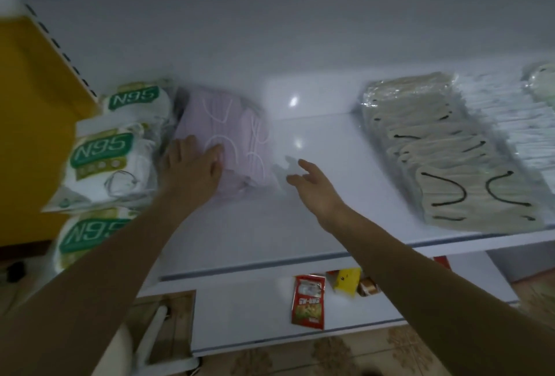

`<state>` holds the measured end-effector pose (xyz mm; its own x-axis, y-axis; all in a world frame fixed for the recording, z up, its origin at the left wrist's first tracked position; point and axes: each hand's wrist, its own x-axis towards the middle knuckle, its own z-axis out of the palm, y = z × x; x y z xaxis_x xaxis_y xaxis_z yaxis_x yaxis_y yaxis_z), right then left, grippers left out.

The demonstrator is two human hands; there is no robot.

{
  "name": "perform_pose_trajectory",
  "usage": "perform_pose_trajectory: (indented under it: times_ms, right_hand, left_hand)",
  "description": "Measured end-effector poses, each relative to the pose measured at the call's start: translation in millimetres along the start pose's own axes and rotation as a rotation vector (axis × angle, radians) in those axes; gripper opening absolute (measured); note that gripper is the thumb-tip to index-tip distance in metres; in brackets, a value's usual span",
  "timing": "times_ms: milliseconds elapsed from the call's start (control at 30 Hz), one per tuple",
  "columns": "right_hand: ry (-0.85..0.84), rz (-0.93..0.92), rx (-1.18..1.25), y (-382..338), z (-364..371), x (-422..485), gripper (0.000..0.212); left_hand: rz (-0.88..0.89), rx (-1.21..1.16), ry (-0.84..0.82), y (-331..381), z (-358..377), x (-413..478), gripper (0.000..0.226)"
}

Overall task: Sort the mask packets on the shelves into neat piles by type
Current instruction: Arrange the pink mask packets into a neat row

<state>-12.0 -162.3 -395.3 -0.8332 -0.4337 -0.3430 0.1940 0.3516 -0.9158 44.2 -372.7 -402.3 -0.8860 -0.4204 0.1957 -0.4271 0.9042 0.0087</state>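
A pile of pink mask packets (237,135) lies on the white shelf (300,225), left of centre. My left hand (192,168) rests flat on its near left corner, fingers straight. My right hand (312,186) hovers open just right of the pink pile, fingers spread, holding nothing. Three white N95 packets with green labels (105,159) are stacked at the shelf's left end, touching the pink pile. A fanned row of beige masks with black ear loops (444,159) lies at the right, in clear wrap.
White wrapped masks (510,123) and another clear packet (540,81) sit at the far right. A yellow panel (36,123) bounds the shelf on the left. The lower shelf holds a red sachet (309,300) and small snack packets (348,281).
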Motion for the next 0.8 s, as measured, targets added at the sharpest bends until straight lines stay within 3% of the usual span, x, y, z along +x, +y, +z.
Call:
perform_pose_trajectory:
  times_ms: [67, 200, 267, 433, 500, 600, 633, 800]
  right_hand:
    - [-0.028, -0.014, -0.059, -5.5, 16.1, 24.2, 0.054]
    - [-0.018, 0.078, -0.491, -14.3, 43.6, 71.7, 0.05]
    - [-0.041, 0.094, -0.559, -19.1, 53.1, 84.1, 0.051]
    - [-0.091, 0.05, -0.109, -19.8, 65.8, 86.3, 0.072]
    - [-0.069, 0.022, 0.091, -21.7, 68.0, 87.8, 0.057]
    - [-0.058, 0.045, 0.4, -28.9, 67.6, 88.9, 0.016]
    - [-0.063, 0.056, 0.457, -30.8, 66.3, 89.5, 0.015]
    - [-0.02, 0.036, 0.525, -40.2, 65.2, 86.8, 0.037]
  left_hand:
    - [-0.004, -0.039, -0.018, 1.3, 0.0, 2.3, 0.043]
    - [-0.09, -0.129, -0.109, 8.2, -7.0, 8.6, 0.065]
    - [-0.151, -0.185, -0.15, 13.3, -10.9, 12.5, 0.079]
    - [-0.207, -0.161, -0.219, 10.7, -12.6, 19.4, 0.086]
    - [-0.249, -0.235, -0.242, 7.5, -12.6, 20.5, 0.086]
    - [-0.281, -0.304, -0.265, 5.6, -14.7, 20.8, 0.085]
    - [-0.287, -0.309, -0.269, 5.3, -15.7, 20.1, 0.085]
    - [-0.321, -0.307, -0.279, 7.9, -21.1, 15.5, 0.085]
